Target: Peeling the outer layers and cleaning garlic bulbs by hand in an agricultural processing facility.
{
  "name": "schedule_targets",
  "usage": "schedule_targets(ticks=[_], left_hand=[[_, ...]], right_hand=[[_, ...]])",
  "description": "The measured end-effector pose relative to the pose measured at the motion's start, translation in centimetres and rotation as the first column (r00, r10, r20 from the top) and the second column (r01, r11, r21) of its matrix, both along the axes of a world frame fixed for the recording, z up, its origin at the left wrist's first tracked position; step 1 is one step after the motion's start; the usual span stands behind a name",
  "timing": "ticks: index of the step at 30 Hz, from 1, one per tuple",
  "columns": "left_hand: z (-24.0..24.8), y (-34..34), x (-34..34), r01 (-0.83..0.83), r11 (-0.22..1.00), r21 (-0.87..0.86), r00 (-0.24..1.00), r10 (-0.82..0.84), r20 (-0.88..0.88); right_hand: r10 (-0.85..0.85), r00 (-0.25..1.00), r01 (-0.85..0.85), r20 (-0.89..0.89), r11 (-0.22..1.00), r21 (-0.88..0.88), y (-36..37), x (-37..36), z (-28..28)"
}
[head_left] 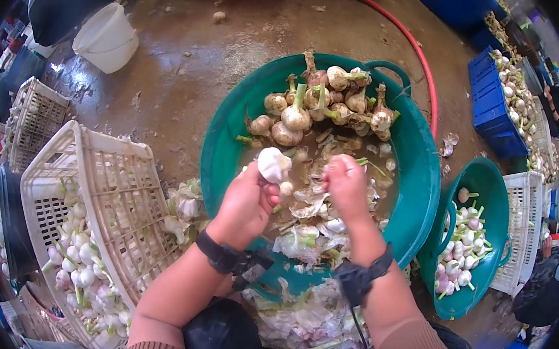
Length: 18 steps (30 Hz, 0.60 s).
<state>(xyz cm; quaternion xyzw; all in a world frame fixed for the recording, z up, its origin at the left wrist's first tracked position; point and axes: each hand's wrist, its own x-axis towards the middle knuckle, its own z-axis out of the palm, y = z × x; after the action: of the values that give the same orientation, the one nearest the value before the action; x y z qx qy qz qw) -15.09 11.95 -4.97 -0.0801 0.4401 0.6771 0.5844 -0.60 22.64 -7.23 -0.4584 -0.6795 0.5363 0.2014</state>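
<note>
My left hand (pixel 247 198) holds a clean white garlic bulb (pixel 274 165) between thumb and fingers, above a large green tub (pixel 211 167). A little to the right, my right hand (pixel 347 185) is closed with its fingertips pressed together; what it grips, if anything, is hidden. Unpeeled garlic bulbs (pixel 287 134) with brown, dirty skins and cut stems are heaped at the tub's far side. Below my hands, loose garlic skins and bits of green stem (pixel 306 242) lie in the tub. Both wrists wear black straps with small devices.
At the left stands a white slatted crate (pixel 127 196) of peeled garlic. A smaller green tub (pixel 459 187) with white bulbs is at the right, near a blue crate (pixel 492 107). A red hose (pixel 407 34) curves behind; a white bucket (pixel 107 39) stands far left. Skins (pixel 307 320) pile near my legs.
</note>
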Motion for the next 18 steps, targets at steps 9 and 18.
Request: schedule_targets(ticks=[9,18], left_hand=[[6.6,-2.9,-7.3,-0.173,0.356,0.918,0.967,-0.116,0.227],[-1.9,-1.1,-2.9,0.122,0.962,-0.243,0.57,-0.269,-0.777]], right_hand=[[0.369,0.84,-0.524,0.399,0.742,0.418,-3.8,-3.2,-6.8],[0.172,0.894,-0.334,0.413,0.87,0.361,-4.7,-3.6,-12.6]])
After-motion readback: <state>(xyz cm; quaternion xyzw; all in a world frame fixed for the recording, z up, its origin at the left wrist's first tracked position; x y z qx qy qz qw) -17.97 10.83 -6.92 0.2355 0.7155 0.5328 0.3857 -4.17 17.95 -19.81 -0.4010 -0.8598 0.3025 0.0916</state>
